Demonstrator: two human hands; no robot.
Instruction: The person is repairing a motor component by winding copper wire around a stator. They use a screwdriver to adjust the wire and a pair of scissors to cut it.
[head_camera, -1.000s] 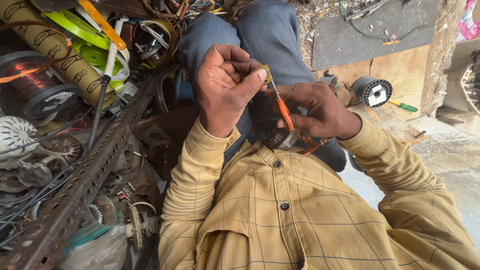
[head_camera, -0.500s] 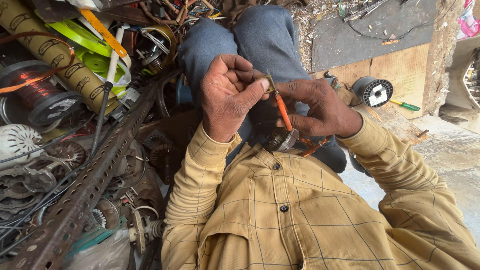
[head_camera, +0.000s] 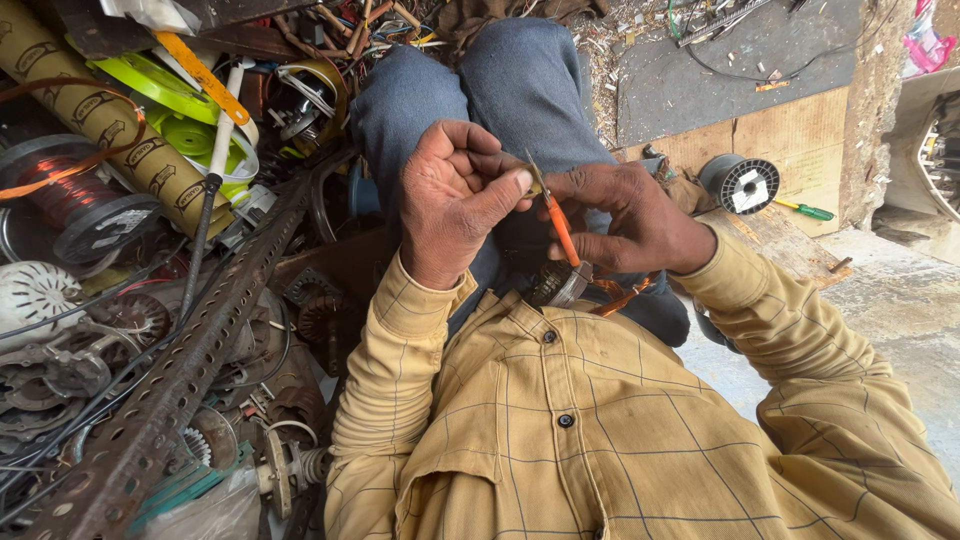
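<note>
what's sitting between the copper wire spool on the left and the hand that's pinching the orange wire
In the head view, between the copper wire spool and the left hand lie a cardboard tube, a perforated metal angle bar and the orange wire.

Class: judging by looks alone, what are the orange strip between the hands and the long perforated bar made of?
Orange strip: probably plastic insulation or sleeving, smooth and evenly coloured; cannot be sure. Perforated bar: steel angle, dull brown with rust, punched with regular holes.
</note>
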